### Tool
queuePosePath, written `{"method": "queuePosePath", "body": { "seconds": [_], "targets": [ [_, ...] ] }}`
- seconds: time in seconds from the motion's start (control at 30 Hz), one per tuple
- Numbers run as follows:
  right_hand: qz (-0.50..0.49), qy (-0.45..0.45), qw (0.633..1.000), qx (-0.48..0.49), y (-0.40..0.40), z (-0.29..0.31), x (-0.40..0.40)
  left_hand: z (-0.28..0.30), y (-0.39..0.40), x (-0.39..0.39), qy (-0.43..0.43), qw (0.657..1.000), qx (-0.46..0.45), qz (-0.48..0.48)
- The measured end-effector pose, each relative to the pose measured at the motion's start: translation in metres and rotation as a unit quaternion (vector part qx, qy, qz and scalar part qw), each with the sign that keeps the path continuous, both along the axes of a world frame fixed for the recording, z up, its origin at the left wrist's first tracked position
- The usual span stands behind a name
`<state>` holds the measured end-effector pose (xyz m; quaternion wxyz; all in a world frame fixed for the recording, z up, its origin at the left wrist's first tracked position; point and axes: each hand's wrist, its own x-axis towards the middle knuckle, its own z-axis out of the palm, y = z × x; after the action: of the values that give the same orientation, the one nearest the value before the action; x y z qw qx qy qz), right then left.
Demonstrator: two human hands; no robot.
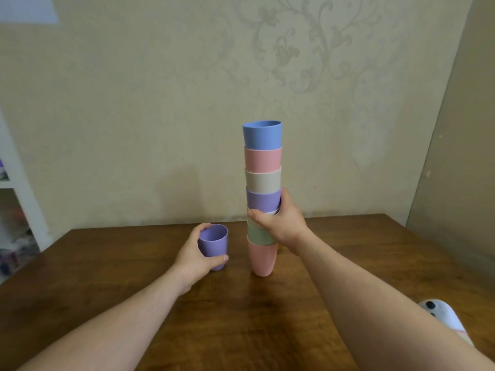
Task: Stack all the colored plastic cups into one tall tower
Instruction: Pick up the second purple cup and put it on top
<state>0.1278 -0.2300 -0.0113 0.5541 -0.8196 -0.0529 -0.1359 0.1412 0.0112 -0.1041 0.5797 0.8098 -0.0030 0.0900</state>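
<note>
A tower of nested cups [263,178] stands upright on the wooden table [107,277], a little right of centre. From the top it goes blue, pink, beige, purple, a sliver of white, green, then pink at the base. My right hand [280,220] wraps around the tower's lower middle, over the white and green cups. To the left, a single purple cup [214,243] sits upright on the table with its mouth up. My left hand [194,257] grips that cup from the left side, thumb across its front.
The table's far edge meets a patterned beige wall [160,103]. A white shelf unit with blurred items [13,210] stands at the left. A white object with black dots [442,317] lies at the table's right front edge.
</note>
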Motion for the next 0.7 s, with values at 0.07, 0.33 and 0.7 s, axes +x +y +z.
{"method": "queuePosePath", "body": {
  "seconds": [0.07, 0.33, 0.7],
  "targets": [
    [-0.001, 0.001, 1.000, 0.002, 0.001, 0.001, -0.001, 0.001, -0.006, -0.002, -0.002, 0.998, -0.056, 0.011],
    [-0.003, 0.014, 1.000, 0.008, 0.004, 0.002, -0.006, 0.041, -0.008, -0.003, 0.000, 0.989, -0.112, 0.094],
    [-0.011, 0.018, 1.000, 0.001, 0.002, 0.003, -0.007, 0.299, -0.060, -0.041, -0.272, 0.941, -0.201, -0.008]
  ]
}}
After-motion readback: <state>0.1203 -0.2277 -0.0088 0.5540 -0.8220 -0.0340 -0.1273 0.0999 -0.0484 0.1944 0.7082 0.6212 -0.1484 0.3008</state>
